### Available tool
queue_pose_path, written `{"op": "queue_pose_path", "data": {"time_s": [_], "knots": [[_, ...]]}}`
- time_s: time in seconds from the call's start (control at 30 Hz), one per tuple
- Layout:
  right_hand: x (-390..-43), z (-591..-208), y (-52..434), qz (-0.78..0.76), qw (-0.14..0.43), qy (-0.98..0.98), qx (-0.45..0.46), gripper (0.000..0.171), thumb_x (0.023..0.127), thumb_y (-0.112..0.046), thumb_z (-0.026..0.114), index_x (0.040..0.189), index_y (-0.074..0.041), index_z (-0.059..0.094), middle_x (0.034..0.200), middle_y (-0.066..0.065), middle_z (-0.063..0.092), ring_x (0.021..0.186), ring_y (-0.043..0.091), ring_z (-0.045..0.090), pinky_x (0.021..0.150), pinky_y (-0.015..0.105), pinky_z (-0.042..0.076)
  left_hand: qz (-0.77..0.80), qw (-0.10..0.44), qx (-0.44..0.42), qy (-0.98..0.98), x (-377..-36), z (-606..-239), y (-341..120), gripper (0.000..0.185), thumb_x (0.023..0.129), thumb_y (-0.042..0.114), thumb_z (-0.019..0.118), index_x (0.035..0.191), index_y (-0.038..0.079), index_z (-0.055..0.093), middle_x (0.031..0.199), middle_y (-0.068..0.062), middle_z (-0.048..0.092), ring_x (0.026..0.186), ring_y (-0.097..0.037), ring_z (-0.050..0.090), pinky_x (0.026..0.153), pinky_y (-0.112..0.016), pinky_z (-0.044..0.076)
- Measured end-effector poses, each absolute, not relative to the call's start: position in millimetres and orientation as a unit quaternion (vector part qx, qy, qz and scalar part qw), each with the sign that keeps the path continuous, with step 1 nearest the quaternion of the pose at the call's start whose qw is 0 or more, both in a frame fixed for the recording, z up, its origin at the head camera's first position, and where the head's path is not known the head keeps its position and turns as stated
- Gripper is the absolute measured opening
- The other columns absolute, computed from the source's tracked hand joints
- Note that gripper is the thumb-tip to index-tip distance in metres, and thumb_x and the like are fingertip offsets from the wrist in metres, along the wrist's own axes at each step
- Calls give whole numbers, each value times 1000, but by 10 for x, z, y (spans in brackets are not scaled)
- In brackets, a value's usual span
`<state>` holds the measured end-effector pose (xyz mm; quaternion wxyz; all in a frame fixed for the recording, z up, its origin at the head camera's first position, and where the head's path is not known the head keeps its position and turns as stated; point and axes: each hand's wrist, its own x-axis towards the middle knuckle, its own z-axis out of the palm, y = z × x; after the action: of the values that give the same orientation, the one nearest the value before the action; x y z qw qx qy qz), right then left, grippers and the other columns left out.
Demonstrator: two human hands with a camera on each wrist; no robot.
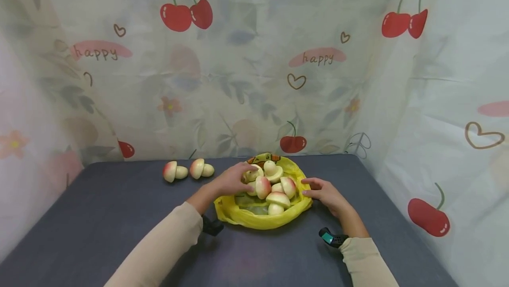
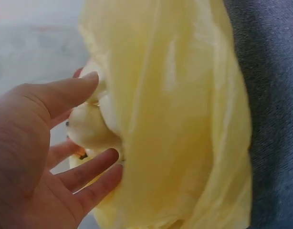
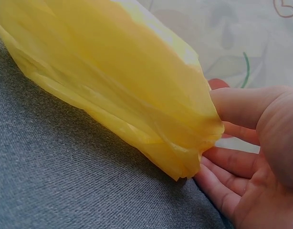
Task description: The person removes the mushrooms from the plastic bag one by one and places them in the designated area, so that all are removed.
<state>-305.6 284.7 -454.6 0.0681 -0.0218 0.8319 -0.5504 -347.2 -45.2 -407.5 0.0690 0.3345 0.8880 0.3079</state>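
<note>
Mushrooms (image 1: 274, 187), pale-stemmed with pink-blushed caps, lie heaped in a yellow bag (image 1: 238, 216) at centre frame of the head view, on the grey bench (image 1: 99, 216). Two more mushrooms (image 1: 188, 170) lie side by side on the bench, left of the bag and apart from it. They look like moulded toy pieces: judged light, rigid and smooth, likely to roll on their round caps, and not fragile. A cap looks like the widest and surest place to take hold; a stem would offer a narrower pinch.

The left hand (image 1: 232, 181) reaches over the bag's left rim. In the left wrist view its fingers (image 2: 84, 174) and thumb are spread around a pale mushroom (image 2: 89, 128), the thumb tip touching it; the grip is wide and not yet closed on it.

The right hand (image 1: 324, 192) rests at the bag's right rim. In the right wrist view its fingers (image 3: 232, 162) lie nearly straight beside the folded edge of the bag (image 3: 137, 95), touching it at most; whether they pinch the film cannot be told, and the grip reads as loose.

The bag is thin, translucent film: judged soft, limp and slippery, giving no support of its own, so it would sag and spill if lifted by one side. Its rolled rim is the thickest part to hold.

A cherry-printed curtain (image 1: 254, 57) fills the upper frame behind the bench.
</note>
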Motion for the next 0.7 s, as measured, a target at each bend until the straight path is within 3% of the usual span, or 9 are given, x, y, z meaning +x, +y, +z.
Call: {"op": "queue_pose_path", "data": {"time_s": [0.37, 0.7], "knots": [[-3061, -4546, 2847, -552, 66, 831, -20, 49, 91, -20, 70, 133, 0, 55, 142, 23, 46, 130, 38, 41, 105, 52, 34, 296, 38, 306, 904, -3436, -4186, -374, 57, 87, 20, 75, 139, 13, 54, 143, -12, 42, 127, -32, 46, 99, -48, 41], [-3068, -4569, 2859, -551, 66, 832, -30, 50, 91, -20, 70, 134, 1, 55, 142, 23, 46, 132, 39, 39, 106, 53, 33, 315, -7, 294, 902, -3425, -4297, -380, 48, 87, 19, 75, 131, 13, 59, 131, -7, 51, 114, -28, 53, 91, -44, 46]]}}
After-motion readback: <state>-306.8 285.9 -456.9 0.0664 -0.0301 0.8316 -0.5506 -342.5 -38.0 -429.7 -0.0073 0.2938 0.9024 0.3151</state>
